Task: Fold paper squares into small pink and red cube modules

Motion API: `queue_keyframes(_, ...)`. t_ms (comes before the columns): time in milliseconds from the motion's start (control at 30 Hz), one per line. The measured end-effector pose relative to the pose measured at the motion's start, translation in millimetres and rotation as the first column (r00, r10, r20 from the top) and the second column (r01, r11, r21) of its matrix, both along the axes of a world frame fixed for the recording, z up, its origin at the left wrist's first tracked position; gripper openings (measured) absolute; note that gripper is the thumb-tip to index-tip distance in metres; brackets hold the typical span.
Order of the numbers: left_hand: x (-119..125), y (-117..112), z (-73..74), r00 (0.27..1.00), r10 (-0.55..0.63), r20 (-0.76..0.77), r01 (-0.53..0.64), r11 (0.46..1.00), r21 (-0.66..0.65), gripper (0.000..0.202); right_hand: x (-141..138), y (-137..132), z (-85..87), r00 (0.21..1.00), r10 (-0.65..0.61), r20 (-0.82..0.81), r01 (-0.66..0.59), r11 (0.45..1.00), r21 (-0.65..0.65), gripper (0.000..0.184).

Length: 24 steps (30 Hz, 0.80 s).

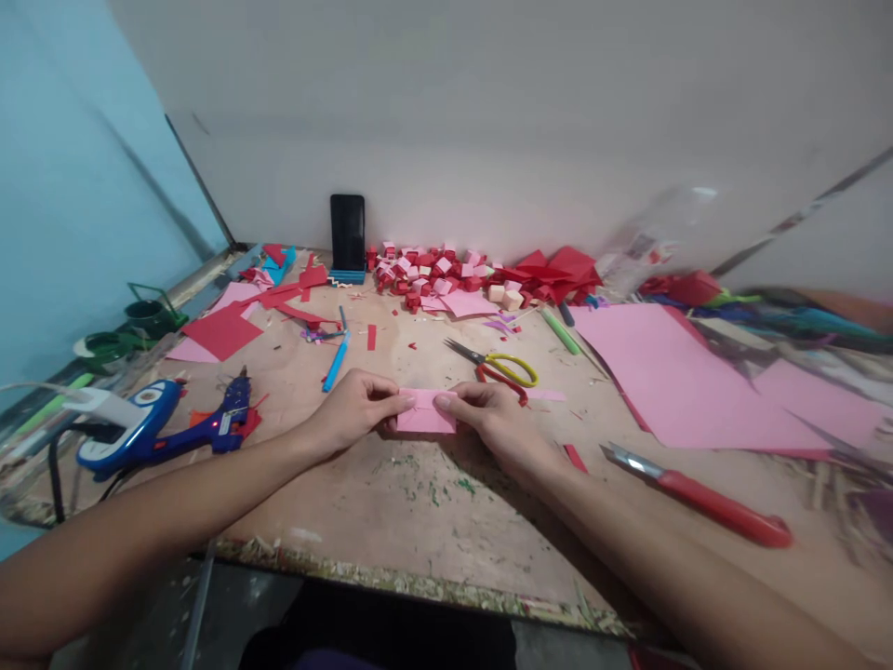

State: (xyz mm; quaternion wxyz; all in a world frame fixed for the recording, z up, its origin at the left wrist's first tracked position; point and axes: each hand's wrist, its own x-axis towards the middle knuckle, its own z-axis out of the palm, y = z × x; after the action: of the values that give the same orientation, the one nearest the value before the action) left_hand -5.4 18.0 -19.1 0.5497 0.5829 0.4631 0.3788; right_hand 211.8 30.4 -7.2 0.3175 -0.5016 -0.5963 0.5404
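A small pink paper piece with crease lines is held flat between both hands, just above the wooden table. My left hand pinches its left edge, thumb on top and fingers beneath. On the right edge, my right hand grips it in the same way. Just beyond the right hand lie scissors with one yellow and one red handle. A blue pen-like tool rests past the left hand. To the right is a knife with a red handle, its blade pointing left.
A blue glue gun and a blue-and-white power strip sit at left. A phone stands at the back beside a heap of red and pink paper cubes. Large pink sheets cover the right side. The table's front edge is rough.
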Motion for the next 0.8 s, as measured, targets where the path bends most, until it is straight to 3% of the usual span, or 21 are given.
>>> queue_keyframes(433,-2,1,-3.3,0.999,0.009,0.035,-0.008,0.999,-0.041,0.026,0,-1,7.4,0.994,0.052,0.095,-0.052,0.999,-0.001,0.038)
queue_keyframes(600,0,2,-3.6,0.998,0.007,0.065,-0.002,0.998,-0.063,0.025,-1,0,9.2,0.996,0.036,0.081,-0.041,0.997,0.065,0.031)
queue_keyframes(800,-1,-2,6.8,0.991,-0.128,-0.037,0.13,0.991,0.039,0.026,-3,-2,5.5,0.998,0.033,0.045,-0.037,0.996,0.085,0.024)
